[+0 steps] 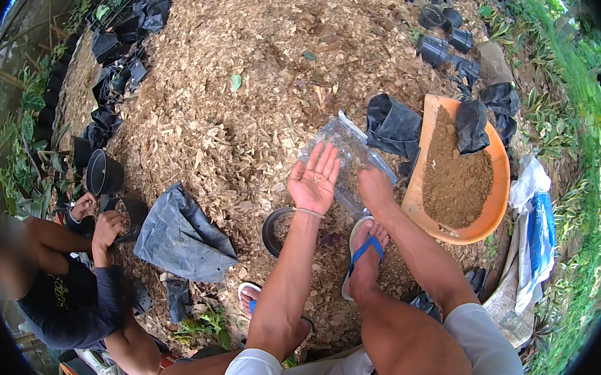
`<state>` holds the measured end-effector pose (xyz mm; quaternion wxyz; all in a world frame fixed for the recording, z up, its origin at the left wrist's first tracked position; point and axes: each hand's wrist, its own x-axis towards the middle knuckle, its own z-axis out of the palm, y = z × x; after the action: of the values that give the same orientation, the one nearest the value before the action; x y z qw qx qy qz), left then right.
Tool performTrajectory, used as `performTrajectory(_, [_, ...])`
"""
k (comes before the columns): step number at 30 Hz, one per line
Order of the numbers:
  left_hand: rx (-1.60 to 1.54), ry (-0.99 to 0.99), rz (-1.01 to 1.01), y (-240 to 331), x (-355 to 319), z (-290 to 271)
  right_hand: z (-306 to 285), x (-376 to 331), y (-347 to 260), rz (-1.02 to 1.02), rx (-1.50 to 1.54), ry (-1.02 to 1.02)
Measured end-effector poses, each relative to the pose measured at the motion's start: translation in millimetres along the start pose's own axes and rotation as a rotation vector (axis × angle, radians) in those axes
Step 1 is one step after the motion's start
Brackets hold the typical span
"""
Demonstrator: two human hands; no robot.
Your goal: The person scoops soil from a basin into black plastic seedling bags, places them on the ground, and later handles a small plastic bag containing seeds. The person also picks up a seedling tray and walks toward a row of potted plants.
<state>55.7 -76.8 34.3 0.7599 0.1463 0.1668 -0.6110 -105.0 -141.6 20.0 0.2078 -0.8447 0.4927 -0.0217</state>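
Note:
Palm up, my left hand (pixel 316 179) is held out with its fingers stretched; a few tiny pale bits lie on the palm, too small to name. To its right, my right hand (pixel 375 188) is closed, back upward, over a clear plastic pack (pixel 342 128) on the leaf litter. Its fingertips are hidden, so what they pinch, if anything, cannot be seen. A black pot (pixel 270 234) stands just below my left hand, partly behind my wrist. Right of my right hand, a cut orange container (pixel 496 202) holds brown soil (pixel 455 181).
Black plastic grow bags (pixel 389 126) lie beside the orange container, and several black pots (pixel 434 51) stand at far right. A large dark plastic bag (pixel 182 237) lies to the left. At left, a co-worker's hands (pixel 106 229) handle a black pot (pixel 130 218). Dry leaves cover the ground.

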Motion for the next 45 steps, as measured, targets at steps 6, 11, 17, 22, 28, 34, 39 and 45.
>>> performTrajectory(6, [-0.008,0.004,-0.001,-2,0,0,-1,2,4,-0.018,0.037,0.021])
performTrajectory(11, [-0.012,0.003,-0.004,-4,1,0,0,2,1,0.014,0.014,0.036])
performTrajectory(17, [-0.004,0.020,-0.006,-4,-1,0,2,0,-3,0.016,0.008,0.051])
performTrajectory(22, [0.050,0.040,0.007,-2,-3,2,1,4,-4,0.003,-0.011,-0.007])
performTrajectory(28, [0.026,0.046,0.000,-2,-3,3,-4,1,-7,-0.013,0.028,0.008])
performTrajectory(34, [0.034,0.044,0.009,-2,-4,6,-21,-2,-12,-0.044,0.078,0.019])
performTrajectory(39, [0.081,0.065,0.019,-2,-3,10,-38,-7,-11,-0.069,0.270,0.173])
performTrajectory(45, [0.232,-0.007,0.040,-13,10,24,-52,-14,-4,-0.023,0.471,0.378])
